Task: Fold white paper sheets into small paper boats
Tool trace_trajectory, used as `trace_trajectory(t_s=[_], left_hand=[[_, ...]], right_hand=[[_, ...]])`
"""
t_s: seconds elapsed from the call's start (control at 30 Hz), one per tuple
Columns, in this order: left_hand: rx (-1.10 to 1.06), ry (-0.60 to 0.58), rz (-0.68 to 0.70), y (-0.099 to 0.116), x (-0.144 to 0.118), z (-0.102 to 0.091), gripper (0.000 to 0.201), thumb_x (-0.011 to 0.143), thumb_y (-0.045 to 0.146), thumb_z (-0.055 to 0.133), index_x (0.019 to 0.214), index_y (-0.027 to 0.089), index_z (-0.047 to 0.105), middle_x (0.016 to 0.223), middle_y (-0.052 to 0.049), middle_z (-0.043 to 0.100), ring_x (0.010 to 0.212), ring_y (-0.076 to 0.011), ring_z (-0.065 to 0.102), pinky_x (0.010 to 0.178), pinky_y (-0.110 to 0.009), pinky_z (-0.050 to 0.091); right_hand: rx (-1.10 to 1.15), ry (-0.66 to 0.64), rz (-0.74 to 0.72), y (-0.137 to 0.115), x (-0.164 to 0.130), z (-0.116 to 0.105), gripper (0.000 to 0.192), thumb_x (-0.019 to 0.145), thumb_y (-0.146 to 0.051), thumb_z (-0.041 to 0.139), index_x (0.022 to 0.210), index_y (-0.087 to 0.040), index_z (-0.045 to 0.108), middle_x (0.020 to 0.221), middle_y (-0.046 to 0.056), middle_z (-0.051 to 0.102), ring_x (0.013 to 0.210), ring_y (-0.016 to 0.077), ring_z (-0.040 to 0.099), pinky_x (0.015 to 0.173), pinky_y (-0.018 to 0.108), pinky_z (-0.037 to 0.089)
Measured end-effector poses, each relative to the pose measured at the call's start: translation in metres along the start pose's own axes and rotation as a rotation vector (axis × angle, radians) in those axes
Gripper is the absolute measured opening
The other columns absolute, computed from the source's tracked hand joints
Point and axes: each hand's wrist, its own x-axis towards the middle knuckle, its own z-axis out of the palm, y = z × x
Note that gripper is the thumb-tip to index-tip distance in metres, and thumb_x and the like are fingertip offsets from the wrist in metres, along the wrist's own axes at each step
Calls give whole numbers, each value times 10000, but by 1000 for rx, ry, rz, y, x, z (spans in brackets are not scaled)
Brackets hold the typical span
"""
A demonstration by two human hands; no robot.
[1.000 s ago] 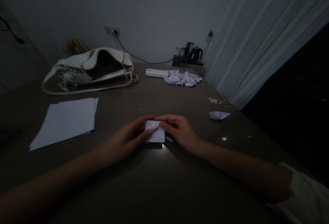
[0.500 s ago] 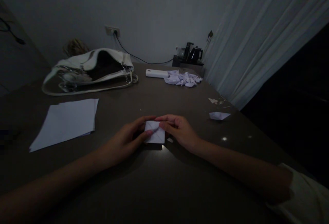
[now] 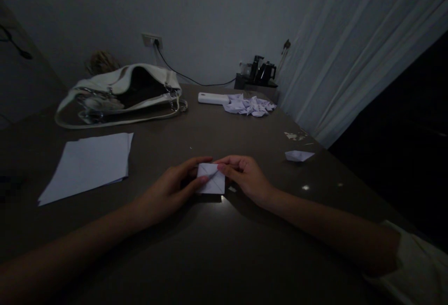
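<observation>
A small square of folded white paper (image 3: 215, 184) with diagonal creases is held just over the dark table, between both hands. My left hand (image 3: 171, 188) grips its left side, thumb on top and fingers behind the far edge. My right hand (image 3: 247, 179) pinches the upper right corner, with the thumb pressing on the top face. The fingertips beneath the paper are hidden. To the right lies a folded paper piece (image 3: 298, 156), pointed at one end.
A stack of white sheets (image 3: 94, 160) lies at left, with a white handbag (image 3: 122, 90) behind it. Folded paper pieces (image 3: 250, 105) pile beside a white handle-like object (image 3: 213, 99). Paper scraps (image 3: 296, 135) lie near the right edge. A black kettle (image 3: 266, 72) stands at the back.
Both hands keep their hold on the folded paper, with barely any movement of the fingers. The whole view has shifted very slightly.
</observation>
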Motion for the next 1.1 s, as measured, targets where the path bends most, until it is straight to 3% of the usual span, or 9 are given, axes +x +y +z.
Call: trace_trajectory(t_s=[0.63,0.83,1.1], left_hand=[[-1,15,-17,5,1,0,443,932,426,459,1291,168,489,728,-10,612,618,-147,536,511,-215,405],[-88,36,-37,6,0,1,440,921,416,481,1285,169,498,873,-55,676,712,-173,603,570,-234,457],[-127,68,-47,7,0,0,479,908,432,497,1289,142,495,879,-69,678,731,-181,613,577,-238,468]], right_hand=[[68,-31,27,-1,-1,0,168,800,-286,662,903,-158,697,727,12,666,627,93,591,584,215,455],[72,-19,20,1,0,-1,201,793,-321,667,914,-163,695,735,9,663,634,92,595,587,213,464],[-2,9,-14,1,1,-1,252,787,-396,661,747,-148,642,612,-24,584,511,68,539,485,184,441]])
